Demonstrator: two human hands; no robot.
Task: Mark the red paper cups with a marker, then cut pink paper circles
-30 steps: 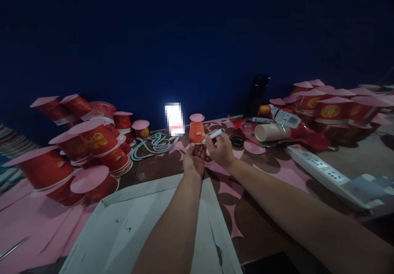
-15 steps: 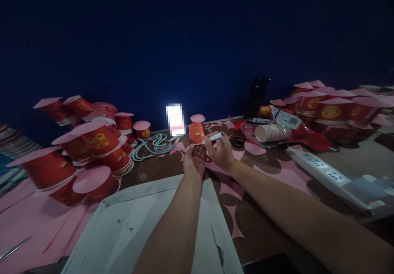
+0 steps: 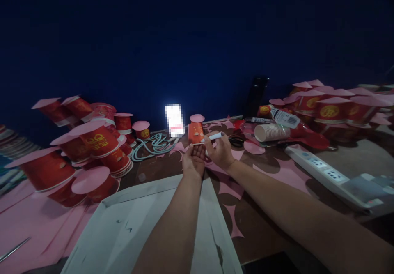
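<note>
My left hand [image 3: 193, 161], palm up, grips the lower rim of an upturned red paper cup [image 3: 195, 132]. A round pink paper disc [image 3: 197, 118] covers the cup's far end. My right hand [image 3: 220, 153] pinches a white marker pen [image 3: 216, 136], its dark end pointing up and to the right. The pen's lower end reaches the cup's side near the rim; whether it touches, I cannot tell. Beyond the cup to the left, a bright blurred-out screen [image 3: 174, 120] stands against the dark backdrop.
Disc-topped red cups [image 3: 98, 140] pile up at left, more [image 3: 331, 107] at right. A pale cable [image 3: 150, 146], scissors [image 3: 236, 141], nested cups [image 3: 272, 132], and a power strip [image 3: 317, 165] lie around. A white tray [image 3: 135, 224] sits in front, beside pink cut paper [image 3: 289, 175].
The cup has turned slightly in my left hand, its pale printed mark shifting left. The marker pen stays at the cup; the view has moved a little.
</note>
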